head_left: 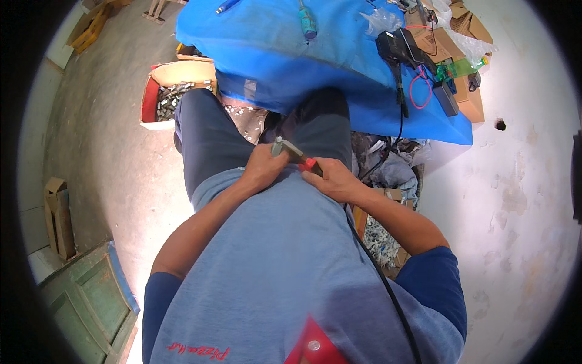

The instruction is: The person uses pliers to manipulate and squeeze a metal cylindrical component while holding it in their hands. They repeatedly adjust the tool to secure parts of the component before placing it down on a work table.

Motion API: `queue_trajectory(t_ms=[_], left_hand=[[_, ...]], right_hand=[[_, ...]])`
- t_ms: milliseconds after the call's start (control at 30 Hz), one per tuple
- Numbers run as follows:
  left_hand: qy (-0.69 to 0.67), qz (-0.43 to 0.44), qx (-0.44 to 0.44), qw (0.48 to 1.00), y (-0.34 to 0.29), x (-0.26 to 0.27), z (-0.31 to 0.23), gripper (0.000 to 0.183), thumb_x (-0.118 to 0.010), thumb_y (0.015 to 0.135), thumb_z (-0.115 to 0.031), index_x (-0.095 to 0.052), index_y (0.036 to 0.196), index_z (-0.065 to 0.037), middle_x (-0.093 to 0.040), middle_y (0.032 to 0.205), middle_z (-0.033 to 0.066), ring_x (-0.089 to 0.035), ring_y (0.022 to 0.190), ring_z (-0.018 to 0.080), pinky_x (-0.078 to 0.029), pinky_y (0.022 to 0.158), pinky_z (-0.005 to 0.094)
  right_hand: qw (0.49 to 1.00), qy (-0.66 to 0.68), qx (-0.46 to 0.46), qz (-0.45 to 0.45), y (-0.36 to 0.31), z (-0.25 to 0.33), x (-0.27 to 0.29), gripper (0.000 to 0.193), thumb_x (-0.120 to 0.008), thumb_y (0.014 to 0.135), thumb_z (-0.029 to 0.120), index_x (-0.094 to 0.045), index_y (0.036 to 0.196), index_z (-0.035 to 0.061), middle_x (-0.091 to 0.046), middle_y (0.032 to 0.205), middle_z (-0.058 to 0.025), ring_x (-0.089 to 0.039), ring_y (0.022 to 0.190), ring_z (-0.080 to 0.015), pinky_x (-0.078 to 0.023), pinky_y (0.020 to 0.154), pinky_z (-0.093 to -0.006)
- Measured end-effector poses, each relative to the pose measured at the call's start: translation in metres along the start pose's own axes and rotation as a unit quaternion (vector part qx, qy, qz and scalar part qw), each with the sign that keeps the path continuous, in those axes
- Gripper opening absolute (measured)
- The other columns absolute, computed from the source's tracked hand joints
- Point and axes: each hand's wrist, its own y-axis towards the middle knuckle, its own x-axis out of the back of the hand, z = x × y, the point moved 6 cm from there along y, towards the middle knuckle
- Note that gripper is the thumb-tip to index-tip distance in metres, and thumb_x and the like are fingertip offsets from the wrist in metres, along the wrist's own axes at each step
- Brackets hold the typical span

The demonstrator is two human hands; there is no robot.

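In front of my waist, over my lap, both hands are close together. My left hand is closed around a small greyish metal piece that sticks up past the fingers. In my right hand is a red-handled tool, its flat grey-brown shaft slanting toward the metal piece. The shaft's far end meets or lies just beside the piece; I cannot tell which. My fingers hide part of both things, and the tool's exact kind is unclear.
A blue-covered table stands ahead, bearing a teal-handled screwdriver and a black power adapter. Left of my knees, a box contains many small metal parts. A black cable runs along my right side. A pale wall rises at right.
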Motion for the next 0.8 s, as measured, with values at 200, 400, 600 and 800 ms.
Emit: queue_trajectory(t_ms=[200, 400, 600, 800], left_hand=[[0.034, 0.039, 0.035, 0.998, 0.001, 0.001, 0.004, 0.035, -0.057, 0.084, -0.027, -0.060, 0.075, 0.007, -0.055, 0.061, 0.0068, -0.050, 0.060, 0.0127, -0.042, 0.058, 0.0358], [-0.009, 0.051, 0.061, 0.997, 0.002, -0.001, 0.012, 0.034, -0.060, 0.084, -0.028, -0.060, 0.074, 0.005, -0.053, 0.064, 0.0025, -0.048, 0.062, 0.0109, -0.042, 0.058, 0.0336], [-0.012, 0.058, 0.056, 0.997, 0.000, -0.001, 0.005, 0.033, -0.062, 0.085, -0.029, -0.062, 0.079, 0.003, -0.055, 0.067, 0.0007, -0.048, 0.064, 0.0103, -0.042, 0.058, 0.0322], [0.011, 0.043, 0.029, 0.999, 0.002, -0.002, 0.003, 0.036, -0.060, 0.086, -0.028, -0.062, 0.081, 0.007, -0.055, 0.067, 0.0035, -0.049, 0.064, 0.0120, -0.043, 0.059, 0.0342]], right_hand=[[0.945, 0.260, -0.189, 0.052, -0.003, -0.016, 0.016, 0.030, -0.056, 0.089, 0.027, -0.058, 0.094, -0.0026, -0.063, 0.081, -0.0229, -0.062, 0.080, -0.0405, -0.048, 0.076, -0.0424], [0.999, -0.030, -0.018, -0.029, -0.008, -0.020, 0.027, 0.031, -0.052, 0.086, 0.012, -0.053, 0.113, -0.0026, -0.064, 0.089, -0.0161, -0.063, 0.075, -0.0292, -0.051, 0.071, -0.0368], [0.985, -0.161, -0.022, -0.051, -0.017, -0.001, 0.019, 0.048, -0.055, 0.080, 0.006, -0.046, 0.127, -0.0040, -0.055, 0.115, -0.0251, -0.054, 0.110, -0.0401, -0.046, 0.093, -0.0446], [0.939, -0.309, 0.038, -0.146, -0.014, 0.013, 0.024, 0.061, -0.062, 0.076, 0.003, -0.041, 0.132, -0.0083, -0.051, 0.120, -0.0229, -0.050, 0.114, -0.0383, -0.047, 0.096, -0.0410]])
